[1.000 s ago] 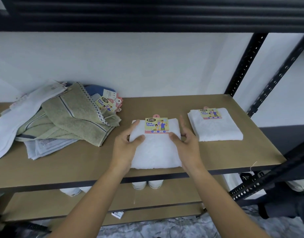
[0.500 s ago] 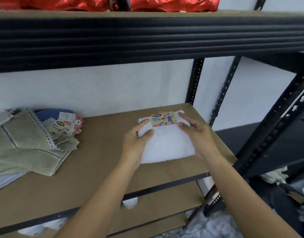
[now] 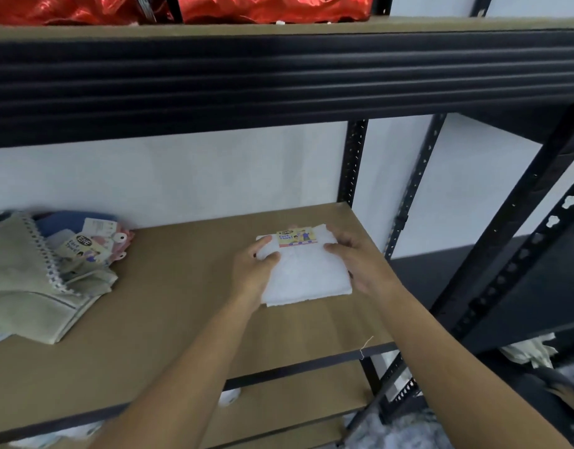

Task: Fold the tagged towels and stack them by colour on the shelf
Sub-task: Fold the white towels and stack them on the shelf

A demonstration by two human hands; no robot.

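Observation:
A folded white towel (image 3: 303, 275) with a colourful card tag (image 3: 297, 236) lies at the right end of the brown shelf board (image 3: 169, 319), on top of another white towel whose edge shows beneath. My left hand (image 3: 253, 273) grips its left side, thumb on top. My right hand (image 3: 360, 262) holds its right edge, fingers over the top. At the left lies a loose heap of towels (image 3: 36, 286): olive green ones on top, a blue one and a pink one behind, with tags showing.
The black beam of the upper shelf (image 3: 279, 76) hangs low overhead, with red foil packs (image 3: 263, 6) on it. Black perforated posts (image 3: 352, 163) stand at the right. A lower shelf (image 3: 279, 416) holds white items. A white wall backs the shelf.
Both hands carried the folded white towel rightward from the middle of the shelf onto the white towel at the right end. The view turned right and up.

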